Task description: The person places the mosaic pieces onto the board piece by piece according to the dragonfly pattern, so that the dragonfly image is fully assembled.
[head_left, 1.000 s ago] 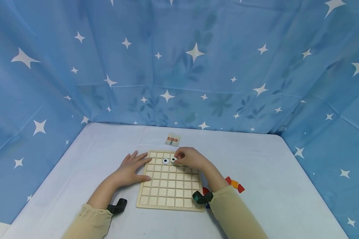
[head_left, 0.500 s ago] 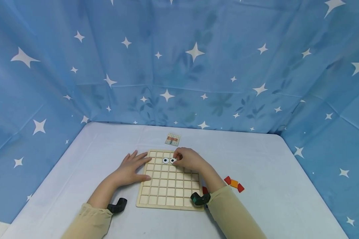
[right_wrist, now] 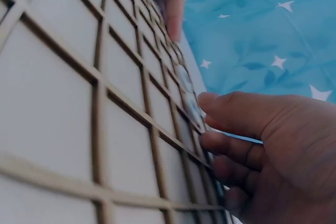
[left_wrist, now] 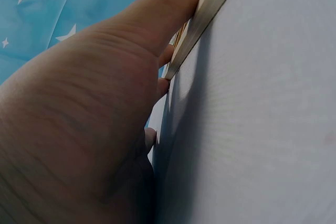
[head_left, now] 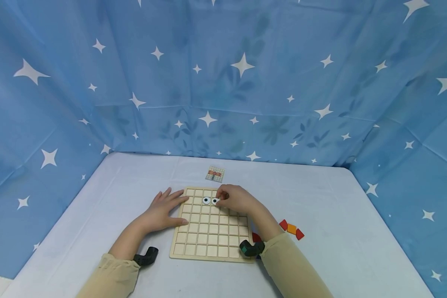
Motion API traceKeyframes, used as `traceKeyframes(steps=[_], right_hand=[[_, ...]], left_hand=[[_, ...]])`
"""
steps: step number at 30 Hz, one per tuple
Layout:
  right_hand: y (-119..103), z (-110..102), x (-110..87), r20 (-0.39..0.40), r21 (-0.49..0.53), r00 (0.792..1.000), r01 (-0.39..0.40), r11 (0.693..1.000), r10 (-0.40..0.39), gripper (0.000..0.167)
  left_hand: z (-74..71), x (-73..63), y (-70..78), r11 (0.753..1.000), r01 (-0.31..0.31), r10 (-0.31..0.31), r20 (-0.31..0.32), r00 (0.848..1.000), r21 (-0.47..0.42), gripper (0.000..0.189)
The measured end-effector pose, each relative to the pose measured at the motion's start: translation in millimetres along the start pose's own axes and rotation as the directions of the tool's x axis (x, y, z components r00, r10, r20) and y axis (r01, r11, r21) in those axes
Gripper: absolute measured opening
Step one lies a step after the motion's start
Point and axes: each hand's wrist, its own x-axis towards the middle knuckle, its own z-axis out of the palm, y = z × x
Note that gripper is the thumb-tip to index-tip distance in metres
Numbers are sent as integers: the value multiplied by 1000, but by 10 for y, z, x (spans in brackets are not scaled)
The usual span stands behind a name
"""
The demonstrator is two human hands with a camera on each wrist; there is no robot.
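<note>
A square wooden grid board (head_left: 197, 251) lies on the table. Two round white tiles with black dots, like eyes, sit side by side in its upper rows: a left eye tile (head_left: 206, 200) and a right eye tile (head_left: 215, 201). My right hand (head_left: 236, 198) reaches over the board's far right part, thumb and index finger pinching the right eye tile at its edge. In the right wrist view the other fingers curl below the thumb (right_wrist: 239, 111). My left hand (head_left: 164, 212) spreads across the board's left edge, with thumb and fingertips resting on the frame.
Behind the board lies a small pattern card (head_left: 215, 174) with a grid picture. To the right are an orange square (head_left: 291, 229) and red pieces (head_left: 299, 234); another red piece (head_left: 256, 237) is partly hidden by the right wrist. A blue starry curtain (head_left: 223, 82) hangs behind the table.
The right eye tile, tilted in my fingers a second ago, now lies flat beside the left one. My right hand shifted slightly left, then stayed there. The left hand has not moved.
</note>
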Motion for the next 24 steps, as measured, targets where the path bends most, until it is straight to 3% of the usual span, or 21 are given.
traceKeyframes(steps=[7,16,24], right_hand=[[66,-223,-195,-31,3,1000,-5,1000,5,17],[275,-597,-600,-90,-41,994,-59,997,56,19],[537,-772,-941,-44,-51,988,-147,988,145,17]], left_hand=[[6,-2,-16,1000,2,-2,0,1000,-4,84],[-3,-7,-4,1000,19,-19,3,1000,-3,84],[4,2,0,1000,18,-18,2,1000,-2,85]])
